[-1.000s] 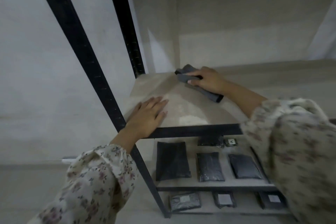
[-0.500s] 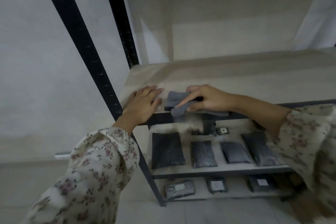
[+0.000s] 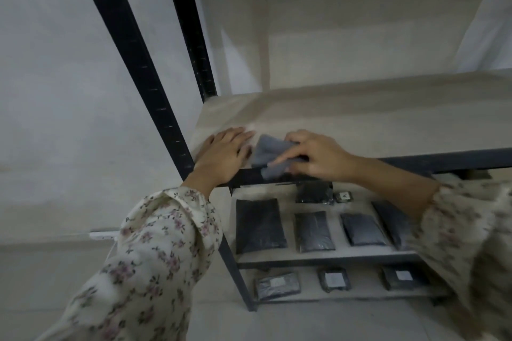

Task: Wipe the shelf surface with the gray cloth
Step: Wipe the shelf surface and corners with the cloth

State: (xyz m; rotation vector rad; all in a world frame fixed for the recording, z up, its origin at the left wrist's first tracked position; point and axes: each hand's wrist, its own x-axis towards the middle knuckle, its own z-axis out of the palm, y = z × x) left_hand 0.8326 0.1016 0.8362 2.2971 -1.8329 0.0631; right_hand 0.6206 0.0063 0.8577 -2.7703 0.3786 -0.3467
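Gray cloth (image 3: 270,151) at front left corner of shelf surface (image 3: 374,122), pressed down under right hand (image 3: 318,156).

Right hand palm-down on cloth, fingers (image 3: 285,159) extended and loosely curled over bunched folds, pinning rather than clenching; one fold of cloth hanging over dark front rail (image 3: 443,162). Left hand (image 3: 223,153) just beside cloth on its left, flat and open, fingers together, holding nothing, heel of palm at rail near black upright post (image 3: 138,63). Floral sleeves (image 3: 155,252) on both arms. Rest of beige shelf surface bare toward back and right. Lower shelf (image 3: 327,256) with row of dark flat packets (image 3: 259,225); bottom shelf with labelled dark packs (image 3: 333,278). Slight motion blur throughout.
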